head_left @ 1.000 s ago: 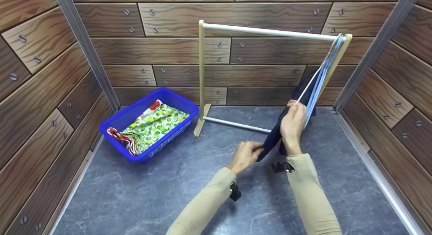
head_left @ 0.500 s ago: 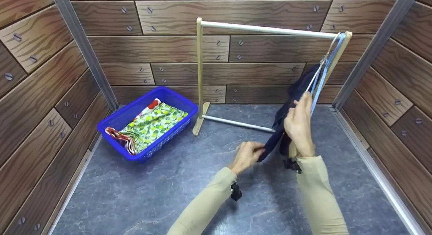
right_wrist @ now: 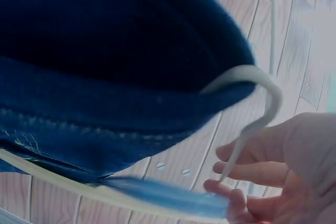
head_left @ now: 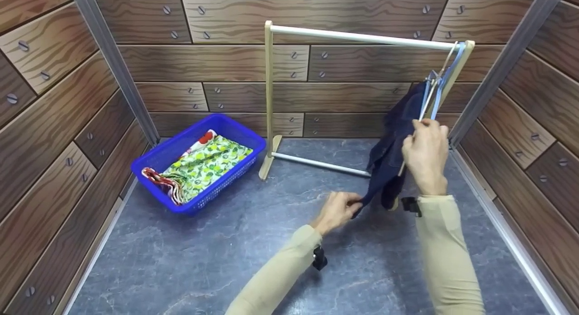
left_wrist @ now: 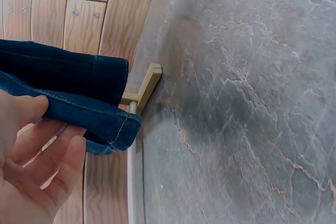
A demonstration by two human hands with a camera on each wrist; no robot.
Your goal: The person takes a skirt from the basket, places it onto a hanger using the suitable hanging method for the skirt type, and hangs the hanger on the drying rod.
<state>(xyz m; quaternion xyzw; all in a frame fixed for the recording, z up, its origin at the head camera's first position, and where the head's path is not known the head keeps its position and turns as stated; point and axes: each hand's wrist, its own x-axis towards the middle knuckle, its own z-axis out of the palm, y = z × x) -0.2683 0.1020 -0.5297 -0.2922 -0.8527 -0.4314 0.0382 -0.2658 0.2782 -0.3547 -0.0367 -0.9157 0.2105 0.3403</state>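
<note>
A dark blue denim garment (head_left: 393, 143) hangs at the right end of the rack; whether it is trousers or a top is unclear. My left hand (head_left: 335, 212) pinches the hemmed edge of one tube-like end (left_wrist: 92, 116), with a second tube (left_wrist: 68, 72) beside it. At the garment's upper side my right hand (head_left: 426, 154) holds a white hanger (right_wrist: 265, 95), whose curved part passes into the garment's wide opening. Several blue hangers (head_left: 452, 75) hang beside it on the rack's top bar, close to the right hand.
The rack (head_left: 362, 36) has a white top bar, a lower bar (head_left: 321, 164) and wooden posts. Left of it a blue basket (head_left: 156, 195) holds folded printed cloths (head_left: 217, 159). Plank-patterned walls (head_left: 289, 16) enclose the grey marbled floor (head_left: 226, 260) on three sides.
My right hand has moved to the right and slightly up along the white hanger, and the garment has spread out more. The left hand keeps its pinch on the hem, shifting slightly right.
</note>
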